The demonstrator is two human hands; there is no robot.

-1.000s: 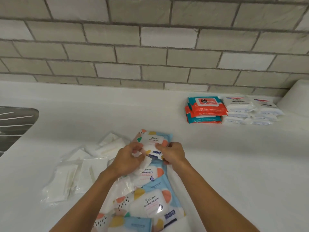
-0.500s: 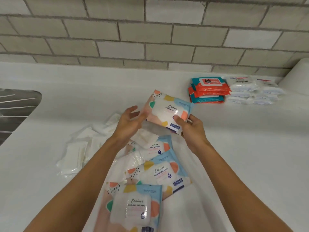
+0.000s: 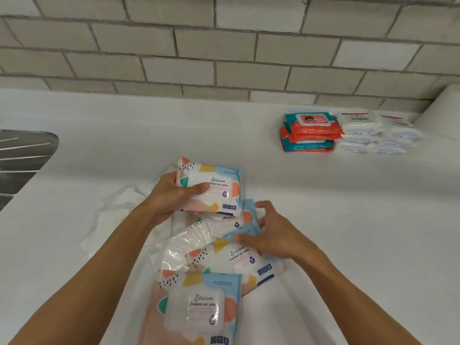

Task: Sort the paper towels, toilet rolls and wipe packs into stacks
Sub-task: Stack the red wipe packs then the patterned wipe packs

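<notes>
My left hand (image 3: 171, 195) grips a colourful Stalove wet wipe pack (image 3: 219, 185) just above the pile. My right hand (image 3: 271, 235) rests with spread fingers on a second Stalove pack (image 3: 239, 220) that lies under the held one. Two further Stalove packs lie nearer me, one in the middle (image 3: 239, 257) and one closest (image 3: 199, 307). A clear-wrapped white bundle (image 3: 189, 242) lies across the pile. Thin white packets (image 3: 117, 212) lie left of my left arm, partly hidden.
A stack of orange and teal wipe packs (image 3: 308, 131) stands at the back right beside stacks of white packs (image 3: 373, 135). A white roll (image 3: 440, 113) is at the far right by the brick wall. A metal sink drainer (image 3: 22, 160) is at the left edge.
Both hands lifted one Stalove pack off the pile. My right hand has since let go of it and dropped onto the pack beneath; my left hand alone holds the lifted pack.
</notes>
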